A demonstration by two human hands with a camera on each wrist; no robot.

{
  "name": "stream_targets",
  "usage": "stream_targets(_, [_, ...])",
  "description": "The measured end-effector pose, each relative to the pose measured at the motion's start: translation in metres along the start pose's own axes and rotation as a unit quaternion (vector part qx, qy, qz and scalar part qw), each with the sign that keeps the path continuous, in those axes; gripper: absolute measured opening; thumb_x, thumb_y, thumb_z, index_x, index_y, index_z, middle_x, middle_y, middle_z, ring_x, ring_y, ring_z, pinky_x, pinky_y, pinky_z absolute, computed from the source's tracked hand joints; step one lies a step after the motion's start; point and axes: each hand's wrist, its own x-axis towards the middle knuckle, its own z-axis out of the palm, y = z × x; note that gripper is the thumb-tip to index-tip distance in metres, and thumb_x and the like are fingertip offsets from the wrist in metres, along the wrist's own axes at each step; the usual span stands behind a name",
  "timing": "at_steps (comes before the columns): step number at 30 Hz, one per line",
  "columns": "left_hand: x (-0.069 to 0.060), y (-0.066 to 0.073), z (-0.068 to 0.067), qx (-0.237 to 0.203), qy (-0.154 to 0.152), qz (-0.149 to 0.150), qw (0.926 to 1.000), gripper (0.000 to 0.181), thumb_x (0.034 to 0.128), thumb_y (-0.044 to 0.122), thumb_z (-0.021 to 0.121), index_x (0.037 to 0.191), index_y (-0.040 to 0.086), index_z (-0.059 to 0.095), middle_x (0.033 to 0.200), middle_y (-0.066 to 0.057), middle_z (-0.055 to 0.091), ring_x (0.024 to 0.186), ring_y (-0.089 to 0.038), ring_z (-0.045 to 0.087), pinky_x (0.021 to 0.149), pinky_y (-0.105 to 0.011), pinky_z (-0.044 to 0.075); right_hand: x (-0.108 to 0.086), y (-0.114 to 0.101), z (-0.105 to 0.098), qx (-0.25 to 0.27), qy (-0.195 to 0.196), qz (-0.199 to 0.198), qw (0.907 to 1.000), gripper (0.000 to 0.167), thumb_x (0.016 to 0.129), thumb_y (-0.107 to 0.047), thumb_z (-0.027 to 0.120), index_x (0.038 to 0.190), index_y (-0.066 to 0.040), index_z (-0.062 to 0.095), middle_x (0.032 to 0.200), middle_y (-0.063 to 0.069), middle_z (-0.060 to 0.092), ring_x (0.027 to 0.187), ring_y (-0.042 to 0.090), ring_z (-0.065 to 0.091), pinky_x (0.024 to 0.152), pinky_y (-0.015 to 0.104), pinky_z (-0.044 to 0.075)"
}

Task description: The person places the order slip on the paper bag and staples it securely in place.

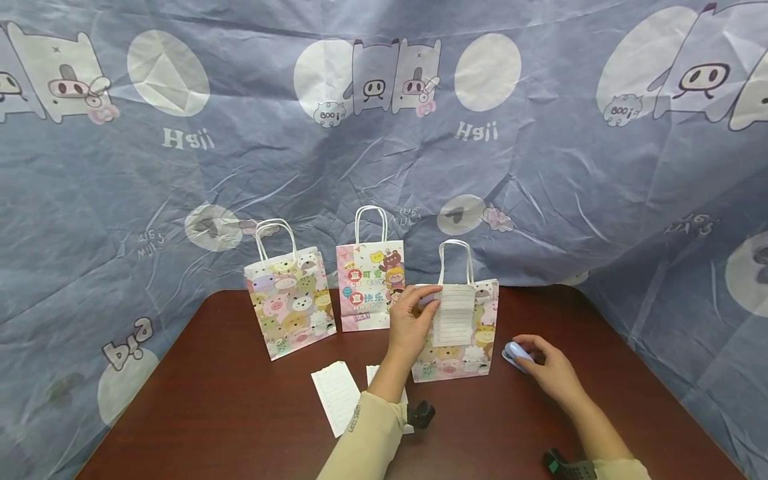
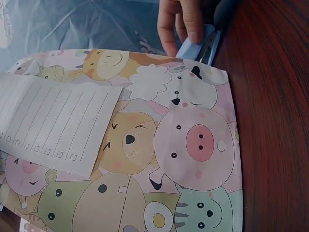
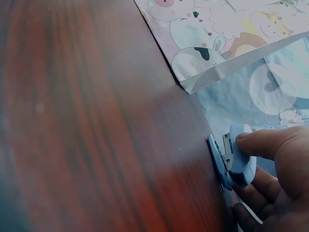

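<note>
A paper bag with animal faces (image 1: pixel 451 365) (image 2: pixel 193 145) stands upright at the right of the group. My left hand (image 1: pixel 411 327) pinches the top left of a lined white sheet (image 1: pixel 454 320) (image 2: pixel 58 121) against the bag's front, near its top edge. To the right of the bag my right hand (image 1: pixel 549 367) (image 3: pixel 285 169) holds a small light-blue stapler (image 1: pixel 517 355) (image 3: pixel 241 157) between thumb and fingers, low at the table. Stapler and bag are apart.
Two more bags stand behind to the left, one with animal faces (image 1: pixel 294 303) and one pink and white (image 1: pixel 360 313). Two lined sheets lie on the dark red table (image 1: pixel 240 413), one (image 1: pixel 337 397) left of my left forearm, the other partly under it. A printed cloth (image 1: pixel 360 167) hangs behind.
</note>
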Motion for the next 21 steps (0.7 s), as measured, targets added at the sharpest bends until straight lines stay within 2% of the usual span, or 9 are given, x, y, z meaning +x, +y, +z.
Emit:
stream_targets(4, [0.0,0.0,0.001,-0.004,0.0,-0.008,1.0,0.022,0.0849,-0.009,0.07,0.106,-0.004,0.073,0.088,-0.025,0.06,0.069,-0.032,0.05,0.061,-0.014,0.041,-0.001,0.001,-0.001,-0.003,0.004,-0.002,1.0,0.035,0.091,-0.017,0.073,0.125,-0.014,0.065,0.111,0.011,0.068,0.084,0.002,0.056,0.067,0.021,0.047])
stream_targets(11, [0.001,-0.034,0.006,-0.006,-0.012,-0.005,0.9999,0.023,0.0868,0.002,0.073,0.109,0.009,0.076,0.089,-0.014,0.062,0.066,-0.009,0.046,0.059,-0.015,0.042,-0.005,-0.002,-0.006,-0.004,0.017,-0.011,0.9998,0.035,0.094,-0.021,0.069,0.129,-0.017,0.065,0.121,0.011,0.067,0.094,-0.01,0.05,0.073,0.016,0.045])
stream_targets(18, [0.001,-0.026,0.006,0.004,0.0,0.002,1.0,0.023,0.0857,-0.005,0.071,0.108,-0.001,0.074,0.087,-0.022,0.059,0.063,-0.018,0.046,0.058,-0.014,0.039,-0.002,-0.006,-0.004,-0.002,0.063,-0.02,0.9978,0.036,0.094,-0.026,0.071,0.128,-0.019,0.065,0.117,0.004,0.065,0.091,-0.009,0.052,0.072,0.013,0.044])
stream_targets(21, [0.0,-0.018,0.005,-0.002,0.0,-0.004,1.0,0.023,0.0858,-0.007,0.07,0.108,-0.002,0.074,0.084,-0.023,0.057,0.061,-0.015,0.044,0.058,-0.013,0.038,-0.002,-0.01,-0.006,-0.008,0.081,-0.027,0.9963,0.036,0.092,-0.023,0.072,0.127,-0.018,0.064,0.114,0.006,0.068,0.084,-0.009,0.055,0.067,0.017,0.047])
